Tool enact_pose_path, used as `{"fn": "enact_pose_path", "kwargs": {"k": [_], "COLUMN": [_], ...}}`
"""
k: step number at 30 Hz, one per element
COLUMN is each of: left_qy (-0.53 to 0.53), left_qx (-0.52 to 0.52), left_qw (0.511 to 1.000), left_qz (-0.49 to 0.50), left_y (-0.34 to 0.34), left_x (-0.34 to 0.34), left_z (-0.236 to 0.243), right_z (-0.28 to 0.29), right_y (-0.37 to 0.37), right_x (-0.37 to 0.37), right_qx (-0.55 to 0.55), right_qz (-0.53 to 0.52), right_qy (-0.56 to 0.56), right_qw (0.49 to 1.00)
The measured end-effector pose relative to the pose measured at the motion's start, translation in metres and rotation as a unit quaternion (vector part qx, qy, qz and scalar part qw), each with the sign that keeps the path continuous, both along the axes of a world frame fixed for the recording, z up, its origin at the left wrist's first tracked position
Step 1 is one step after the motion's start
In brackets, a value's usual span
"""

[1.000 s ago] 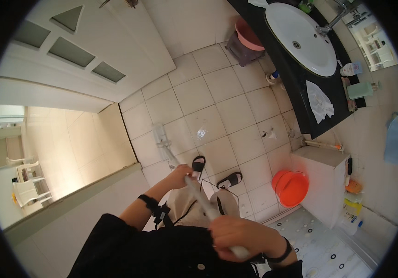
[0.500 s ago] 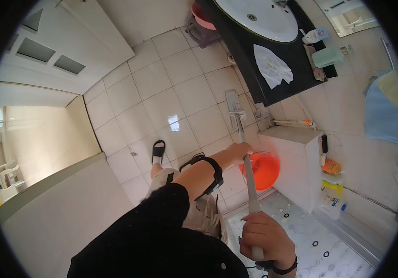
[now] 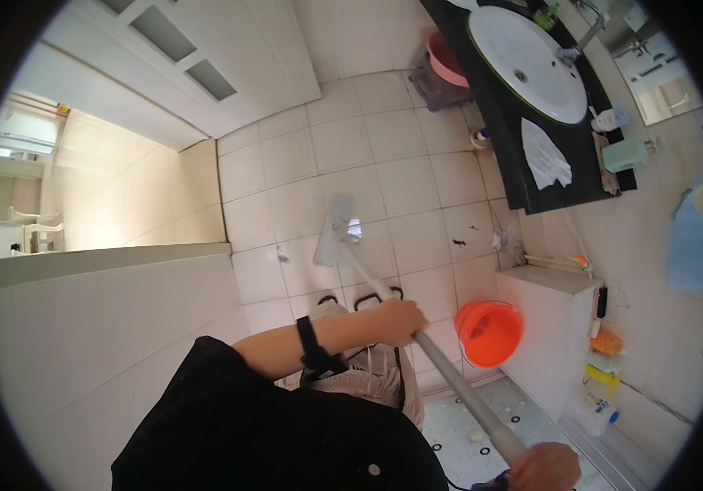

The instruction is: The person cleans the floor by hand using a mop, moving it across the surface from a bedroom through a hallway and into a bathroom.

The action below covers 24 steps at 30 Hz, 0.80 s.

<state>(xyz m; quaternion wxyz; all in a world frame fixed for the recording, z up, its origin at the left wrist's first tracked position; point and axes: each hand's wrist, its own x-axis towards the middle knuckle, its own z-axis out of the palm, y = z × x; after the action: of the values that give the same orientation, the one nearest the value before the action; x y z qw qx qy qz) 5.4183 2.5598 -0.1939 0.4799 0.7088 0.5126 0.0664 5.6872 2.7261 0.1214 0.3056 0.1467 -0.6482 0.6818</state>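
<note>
A flat mop (image 3: pixel 464 394) with a long pale grey handle slants across the view. My left hand (image 3: pixel 400 321) wraps round the handle's middle, above my knees. Lower right, near the handle's top end, my right hand (image 3: pixel 543 468) is closed round it. The grey, flat mop head (image 3: pixel 332 233) lies on the tiled floor (image 3: pixel 417 184), beside a bright reflection. An orange bucket (image 3: pixel 490 334) stands right of the handle, apart from both hands. Small dark bits (image 3: pixel 459 242) lie on the tiles between mop head and cabinet.
A black counter (image 3: pixel 535 196) with a white sink (image 3: pixel 560 94) and a white cloth (image 3: pixel 544 155) juts in from the upper right. Under it stands a stool (image 3: pixel 433 88) with a pink basin (image 3: pixel 444 61). A low white cabinet (image 3: pixel 543 340) is beside the bucket. The white door (image 3: pixel 261 65) is at upper left.
The mop head has swung left across the floor, from beside the counter to the middle of the tiles. My right hand has moved right and down with the handle's end. The view has shifted left.
</note>
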Motion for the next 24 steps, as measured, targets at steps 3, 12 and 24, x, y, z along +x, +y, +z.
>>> {"fn": "enact_pose_path", "kwargs": {"k": [3,12,24], "left_qy": [0.047,0.070,-0.068], "left_qx": [-0.071,-0.028,0.107], "left_qw": [0.995,0.966,0.931], "left_qz": [0.053,0.245,0.342], "left_y": [-0.137,-0.459,-0.438], "left_x": [-0.091,-0.289,-0.090], "left_z": [0.004,-0.159,-0.149], "right_z": [-0.027,-0.142,-0.059], "right_y": [-0.111,-0.352,-0.374], "right_x": [-0.053,-0.273,-0.113], "right_qx": [-0.015,-0.082,0.021], "right_qz": [-0.023,0.141,0.085], "right_qy": [-0.091,-0.204,-0.307], "right_qw": [0.996,0.965,0.948]}}
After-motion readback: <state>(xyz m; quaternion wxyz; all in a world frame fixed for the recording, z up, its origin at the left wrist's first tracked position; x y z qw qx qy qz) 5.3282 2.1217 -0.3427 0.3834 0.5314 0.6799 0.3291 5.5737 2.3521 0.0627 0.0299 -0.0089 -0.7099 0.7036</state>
